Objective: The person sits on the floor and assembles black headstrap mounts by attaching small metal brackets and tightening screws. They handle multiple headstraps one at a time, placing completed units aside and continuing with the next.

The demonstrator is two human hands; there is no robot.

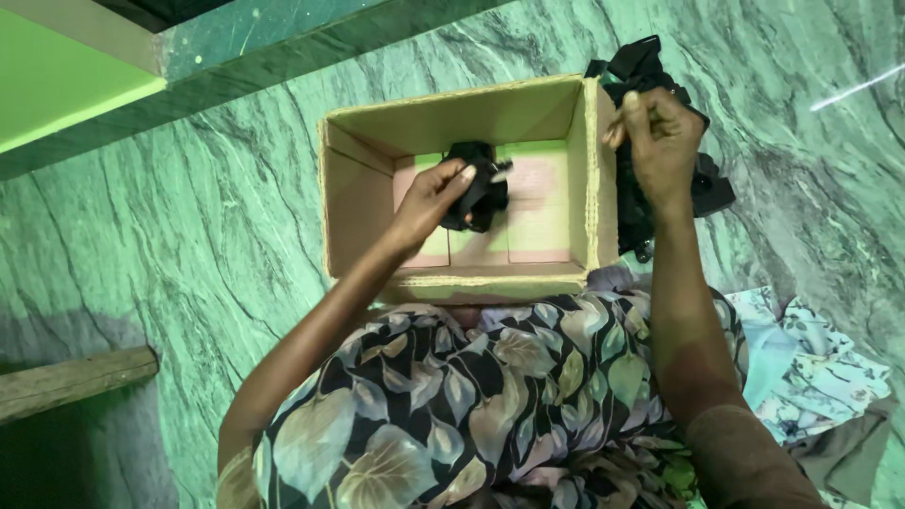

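Cardboard box (594,170) holds the left hand (436,196) clenched on a black strap piece (481,193); right hand (660,141) fingers (633,111) pinch black straps (641,61).

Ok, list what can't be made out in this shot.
Head view only:
- Black item in the box: the left hand covers part of it; its kind is unclear.
- Black pile beside the box: the right hand and box wall hide much of it.
- Cloth: cut off by the frame's right edge.
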